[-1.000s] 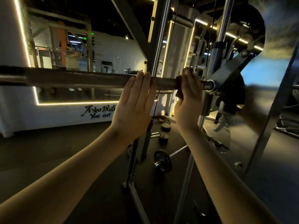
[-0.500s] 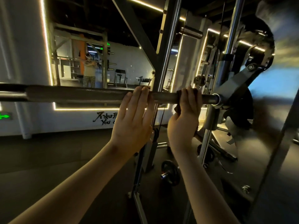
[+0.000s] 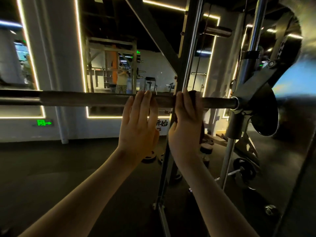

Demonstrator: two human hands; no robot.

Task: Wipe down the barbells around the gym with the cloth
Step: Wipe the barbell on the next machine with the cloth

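Head view: left hand (image 3: 138, 127) pressed flat on bar (image 3: 82, 99), right hand (image 3: 185, 127) gripping cloth (image 3: 196, 95) round it; the bunched cloth could slip off.

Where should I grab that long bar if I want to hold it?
I'd grab the barbell at its rough stretch, left of the left hand, from the front with fingers over the top. It lies level and bare there; the right hand holds the cloth further right.
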